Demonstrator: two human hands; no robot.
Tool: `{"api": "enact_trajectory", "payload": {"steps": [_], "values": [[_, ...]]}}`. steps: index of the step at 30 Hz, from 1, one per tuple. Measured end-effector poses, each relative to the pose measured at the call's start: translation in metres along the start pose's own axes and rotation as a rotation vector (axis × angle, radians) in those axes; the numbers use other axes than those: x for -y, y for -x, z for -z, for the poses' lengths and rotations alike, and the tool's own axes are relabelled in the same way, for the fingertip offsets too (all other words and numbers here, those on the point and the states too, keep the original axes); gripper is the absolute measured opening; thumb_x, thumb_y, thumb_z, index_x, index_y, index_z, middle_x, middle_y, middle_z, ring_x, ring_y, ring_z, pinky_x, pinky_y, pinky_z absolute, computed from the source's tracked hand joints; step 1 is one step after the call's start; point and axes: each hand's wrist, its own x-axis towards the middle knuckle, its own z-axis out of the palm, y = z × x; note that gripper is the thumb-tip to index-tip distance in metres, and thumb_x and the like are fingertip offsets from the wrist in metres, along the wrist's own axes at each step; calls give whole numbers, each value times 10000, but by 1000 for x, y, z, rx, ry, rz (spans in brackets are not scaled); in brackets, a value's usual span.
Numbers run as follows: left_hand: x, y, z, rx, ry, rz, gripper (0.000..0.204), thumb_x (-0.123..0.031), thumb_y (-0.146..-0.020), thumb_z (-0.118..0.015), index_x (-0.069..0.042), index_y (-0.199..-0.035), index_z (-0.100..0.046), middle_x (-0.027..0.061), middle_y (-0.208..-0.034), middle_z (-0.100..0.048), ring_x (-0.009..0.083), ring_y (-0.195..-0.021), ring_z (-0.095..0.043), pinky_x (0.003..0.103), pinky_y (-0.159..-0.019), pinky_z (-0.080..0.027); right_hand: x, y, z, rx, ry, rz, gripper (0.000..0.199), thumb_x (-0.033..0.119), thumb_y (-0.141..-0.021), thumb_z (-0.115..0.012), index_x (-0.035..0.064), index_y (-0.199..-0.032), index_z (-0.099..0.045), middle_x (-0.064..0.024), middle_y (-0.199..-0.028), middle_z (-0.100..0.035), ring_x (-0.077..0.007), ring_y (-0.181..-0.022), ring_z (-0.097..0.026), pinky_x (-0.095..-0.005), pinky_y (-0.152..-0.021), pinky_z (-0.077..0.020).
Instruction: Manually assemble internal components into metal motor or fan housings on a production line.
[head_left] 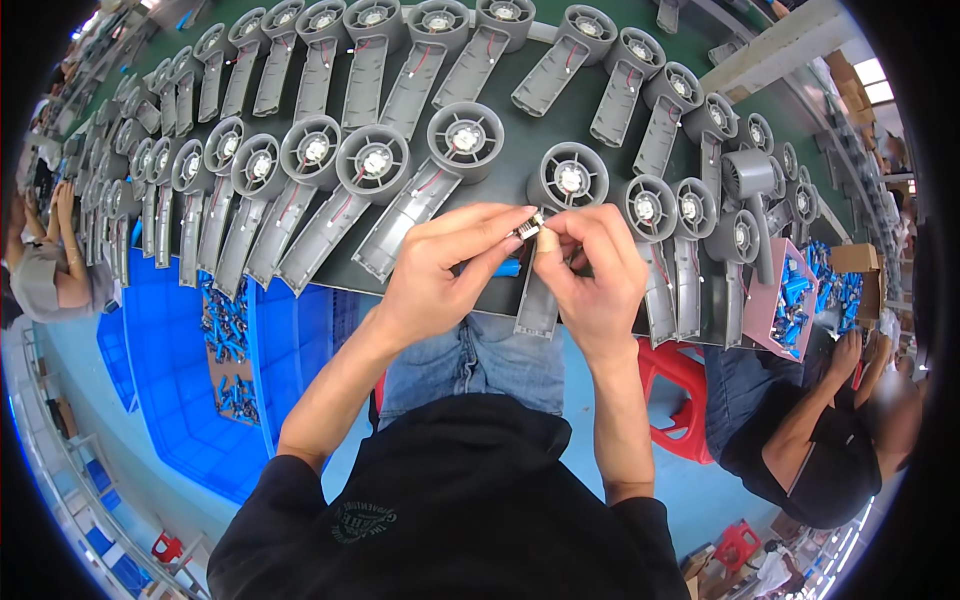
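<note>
Between the fingertips of my left hand (437,265) is a small circuit board (527,227) with pale metal or white parts on it. My right hand (597,275) is closed in a pinch at the board's right end; what lies between its fingertips is too small to make out. Below the fingers shows part of a blue battery pack (508,268), mostly covered by my left hand. Just beyond my hands sits a grey fan housing (567,178) with a round ribbed head, its open handle shell (538,305) pointing toward me under my hands.
Rows of similar grey fan housings (375,165) cover the dark green table (520,130). At the right a pink bin (790,300) holds blue battery packs, near a co-worker's hands (858,355). Blue crates (190,370) stand at left below the table; a red stool (680,400) is at right.
</note>
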Motion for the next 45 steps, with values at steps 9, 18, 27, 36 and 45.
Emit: {"api": "enact_trajectory", "payload": {"steps": [9, 18, 27, 36, 45], "values": [[6, -2, 1, 3, -33, -91, 267, 48, -885, -643, 33, -1148, -685, 161, -1043, -699, 238, -847, -689, 301, -710, -547, -11, 1, 1, 38, 54, 132, 163, -63, -778, -749, -16, -901, -653, -53, -837, -626, -96, -633, -600, -219, -513, -474], [5, -9, 1, 43, -11, -83, 284, 78, -884, -612, 31, -1155, -684, 153, -1028, -694, 220, -818, -677, 297, -692, -545, -14, -4, 6, 53, 27, 127, 164, -57, -780, -752, -23, -906, -652, -61, -832, -624, -106, -633, -600, -233, -527, -491], [-12, -5, -4, 39, 101, 109, 268, 44, -931, -553, 21, -1175, -661, 134, -1011, -667, 189, -747, -638, 274, -686, -510, 55, 36, 33, 305, 60, -776, 103, 65, -896, -717, -7, -959, -680, 15, -639, -535, -32, -565, -425, -208, -493, -308], [-65, -143, 39, -64, 195, 171, 247, -125, -996, -518, 14, -1124, -676, 42, -755, -636, 78, -607, -580, 254, -590, -484, 48, -97, 59, 185, 0, -566, 244, 203, -936, -686, 60, -750, -620, 87, -597, -474, -12, -541, -398, -222, -480, -286], [125, -372, 129, -88, -358, 119, 247, -185, -925, -576, -65, -1058, -747, 118, -850, -730, 194, -655, -704, 341, -691, -552, -159, -326, -98, 476, 197, -414, 366, 402, -823, -734, 37, -791, -752, -126, -772, -737, -274, -822, -723, -393, -777, -549]]}}
